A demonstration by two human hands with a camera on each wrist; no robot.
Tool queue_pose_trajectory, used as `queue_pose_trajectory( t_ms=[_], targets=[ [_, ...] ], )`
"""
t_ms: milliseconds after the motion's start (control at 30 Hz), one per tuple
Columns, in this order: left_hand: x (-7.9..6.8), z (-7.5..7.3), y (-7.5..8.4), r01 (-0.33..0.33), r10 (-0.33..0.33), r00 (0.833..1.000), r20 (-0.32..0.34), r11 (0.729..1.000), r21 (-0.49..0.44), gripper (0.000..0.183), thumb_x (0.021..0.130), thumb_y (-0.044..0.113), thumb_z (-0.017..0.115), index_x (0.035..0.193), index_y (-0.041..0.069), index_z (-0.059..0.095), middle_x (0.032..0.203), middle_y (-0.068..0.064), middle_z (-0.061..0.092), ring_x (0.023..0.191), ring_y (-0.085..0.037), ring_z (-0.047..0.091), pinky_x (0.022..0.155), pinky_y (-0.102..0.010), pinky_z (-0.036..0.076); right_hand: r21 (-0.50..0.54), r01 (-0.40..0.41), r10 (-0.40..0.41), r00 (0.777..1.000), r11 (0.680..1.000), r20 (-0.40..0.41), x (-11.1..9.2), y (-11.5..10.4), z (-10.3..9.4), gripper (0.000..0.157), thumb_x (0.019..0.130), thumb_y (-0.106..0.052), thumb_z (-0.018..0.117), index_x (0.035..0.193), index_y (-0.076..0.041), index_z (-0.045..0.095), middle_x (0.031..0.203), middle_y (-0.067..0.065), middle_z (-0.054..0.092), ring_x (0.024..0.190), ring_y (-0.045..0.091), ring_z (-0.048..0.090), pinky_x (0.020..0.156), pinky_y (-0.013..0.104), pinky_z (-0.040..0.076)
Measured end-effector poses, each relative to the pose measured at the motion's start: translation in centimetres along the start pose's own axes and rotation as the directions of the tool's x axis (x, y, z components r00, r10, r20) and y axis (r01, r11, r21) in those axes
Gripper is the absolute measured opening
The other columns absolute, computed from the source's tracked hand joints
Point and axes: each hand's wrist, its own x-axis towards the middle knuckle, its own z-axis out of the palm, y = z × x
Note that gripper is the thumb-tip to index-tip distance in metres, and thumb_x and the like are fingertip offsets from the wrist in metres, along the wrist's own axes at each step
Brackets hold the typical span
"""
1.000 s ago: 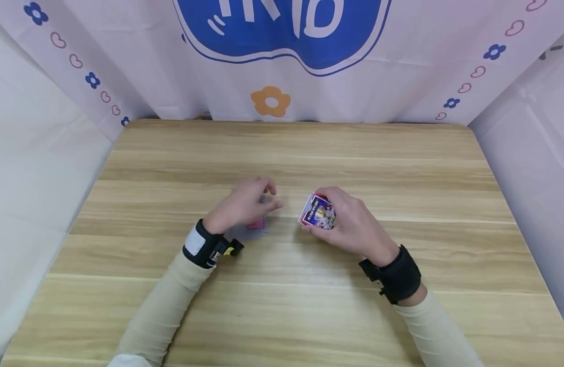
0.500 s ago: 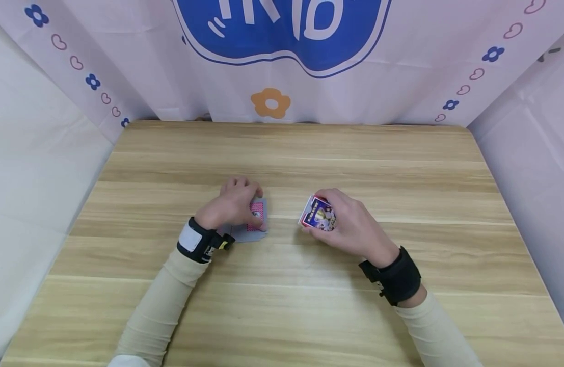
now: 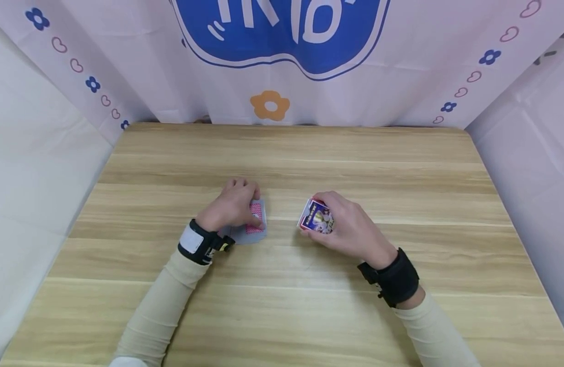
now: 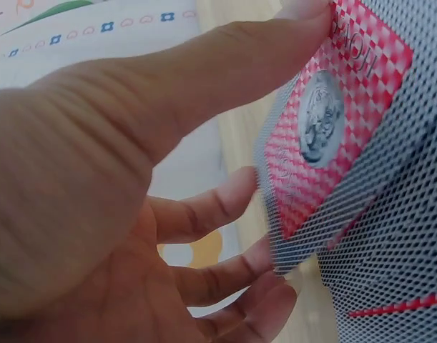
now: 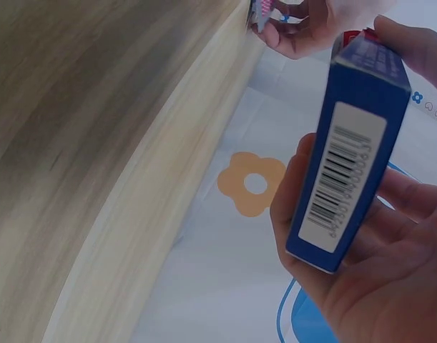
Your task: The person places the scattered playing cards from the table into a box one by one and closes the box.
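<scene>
My left hand [image 3: 231, 204] is on a small stack of playing cards [image 3: 257, 220] left of the table's middle, its thumb at one edge and its fingers at the opposite one. The left wrist view shows the top card's back [image 4: 347, 93], red-checked with a grey oval and a grey dotted border; more cards spread out below it. With its thumb and fingers, my right hand [image 3: 352, 227] grips a card box [image 3: 319, 218] at a tilt. The box has a blue picture front, red at its end; a barcode label [image 5: 343, 175] shows in the right wrist view.
Both hands work over a wood-grain table [image 3: 282, 316]. Behind its far edge hangs a white cloth [image 3: 355, 97] printed with a blue sign and an orange flower [image 3: 259, 106]. White sheets flank the table on both sides.
My left hand has come from over the cards, blurred in motion, down and left to grip them at their edges. The right hand with the card box has stayed nearly in place.
</scene>
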Motion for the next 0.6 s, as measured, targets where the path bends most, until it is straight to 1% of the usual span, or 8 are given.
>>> queue_pose_trajectory(
  t_ms=[167,267,300,367,433,500,567,600],
  targets=[
    [0.01,0.03,-0.02,-0.022,0.022,1.0,-0.016,1.0,-0.01,0.065,0.074,0.036,0.097,0.114,0.007,0.055,0.127,-0.018,0.052,0.136,-0.044,0.033,0.103,-0.053,0.046,-0.01,0.009,-0.009,1.0,1.0,-0.003,0.01,0.02,0.05,0.07,0.083,-0.039,0.09,0.135,-0.004,0.059,0.121,0.01,0.07,0.093,0.018,0.069,0.079,0.033,0.06],
    [-0.05,-0.05,0.08,-0.035,0.035,0.999,-0.014,0.999,-0.005,0.059,0.077,0.034,0.095,0.113,0.006,0.057,0.124,-0.016,0.054,0.131,-0.04,0.036,0.097,-0.049,0.048,-0.011,0.011,-0.011,1.0,1.0,-0.007,0.03,0.01,0.13,0.071,0.082,-0.039,0.09,0.135,-0.003,0.059,0.122,0.01,0.07,0.094,0.018,0.069,0.079,0.034,0.061],
    [-0.07,-0.09,0.14,-0.04,0.04,0.999,-0.014,0.999,-0.007,0.057,0.079,0.033,0.094,0.114,0.006,0.059,0.122,-0.015,0.055,0.128,-0.038,0.04,0.094,-0.047,0.049,-0.013,0.011,-0.011,1.0,1.0,-0.008,0.03,0.02,0.17,0.07,0.082,-0.039,0.09,0.134,-0.003,0.059,0.122,0.01,0.07,0.094,0.018,0.069,0.08,0.034,0.061],
    [-0.07,-0.2,0.25,-0.057,0.057,0.998,-0.009,0.998,-0.018,0.048,0.083,0.031,0.091,0.111,0.005,0.062,0.114,-0.013,0.059,0.115,-0.033,0.05,0.086,-0.041,0.051,-0.011,0.009,-0.009,1.0,1.0,-0.009,0.04,0.0,0.22,0.07,0.082,-0.04,0.09,0.134,-0.004,0.06,0.122,0.01,0.07,0.095,0.018,0.069,0.08,0.035,0.061],
    [-0.11,-0.33,0.41,-0.073,0.073,0.997,0.0,0.997,-0.04,0.04,0.087,0.029,0.087,0.107,0.006,0.062,0.101,-0.011,0.062,0.096,-0.027,0.058,0.074,-0.035,0.051,-0.012,0.006,-0.006,1.0,1.0,-0.01,0.03,-0.03,0.25,0.07,0.082,-0.04,0.091,0.133,-0.004,0.06,0.121,0.009,0.07,0.095,0.018,0.069,0.08,0.034,0.061],
    [-0.21,-0.5,0.59,-0.098,0.099,0.995,0.016,0.993,-0.069,0.03,0.091,0.025,0.082,0.102,0.006,0.061,0.087,-0.008,0.062,0.076,-0.021,0.06,0.064,-0.031,0.05,-0.015,0.001,-0.001,1.0,1.0,-0.009,0.02,-0.05,0.26,0.069,0.082,-0.04,0.091,0.133,-0.005,0.06,0.121,0.009,0.07,0.095,0.018,0.069,0.08,0.034,0.061],
    [-0.44,-0.66,0.81,-0.11,0.113,0.993,0.027,0.988,-0.108,0.025,0.095,0.025,0.078,0.099,0.008,0.059,0.079,-0.006,0.061,0.068,-0.018,0.059,0.059,-0.029,0.049,-0.021,-0.002,0.002,1.0,1.0,-0.003,0.02,-0.08,0.27,0.071,0.081,-0.04,0.091,0.134,-0.004,0.059,0.122,0.009,0.07,0.095,0.018,0.069,0.08,0.034,0.061],
    [-0.58,-0.78,0.96,-0.118,0.122,0.992,0.028,0.985,-0.128,0.025,0.097,0.026,0.076,0.1,0.008,0.059,0.078,-0.006,0.06,0.067,-0.017,0.059,0.058,-0.029,0.049,-0.025,-0.004,0.004,1.0,1.0,0.0,0.02,-0.09,0.27,0.071,0.081,-0.04,0.091,0.134,-0.004,0.059,0.122,0.01,0.07,0.095,0.018,0.069,0.08,0.034,0.061]
  ],
)
